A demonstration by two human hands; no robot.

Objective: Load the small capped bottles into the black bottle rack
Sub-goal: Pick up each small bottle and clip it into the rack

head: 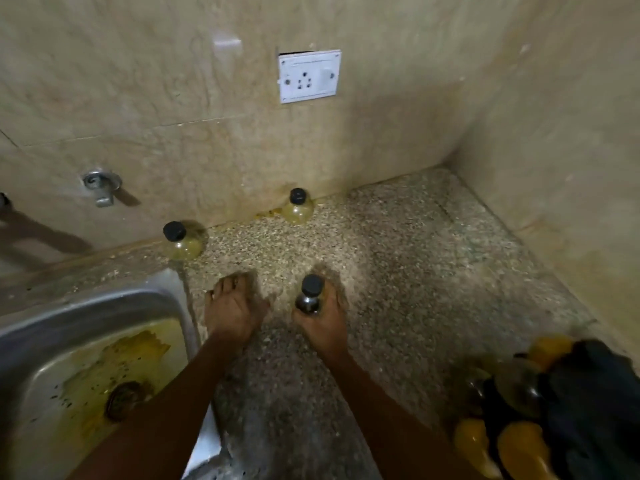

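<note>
R hand (pixel 323 322) is wrapped round a small dark bottle (pixel 309 296), fingers closed under and behind its body, black cap pointing up and away from the wrist, so the long axis is roughly upright, tipped a little fwd. L hand (pixel 232 308) sits just beside it, palm down, fingers loosely curled and spread, nothing in it that I can see; it hovers over or rests on the speckled counter (pixel 415 271), can't tell which.

The black rack (pixel 588 403) lies to the R of the R hand and nearer the body, well apart, at the frame's lower R corner. It's blurred; yellow and dark bottles (pixel 519 445) seem to sit in it already, but slots and their angle aren't readable. So the coming move looks like a sweep R and back, and the R hand is clearly the nearer one and already loaded.

Ahead of both hands, by the wall: one yellow bottle (pixel 298 206) fwd and slightly R of the L hand, a second yellow bottle (pixel 181 242) fwd-L, near the sink (pixel 104 303) edge. Both stand upright, caps up, apart from each other. The L hand is nearer the second one. Judging by this, a few bottles are left to load.
</note>
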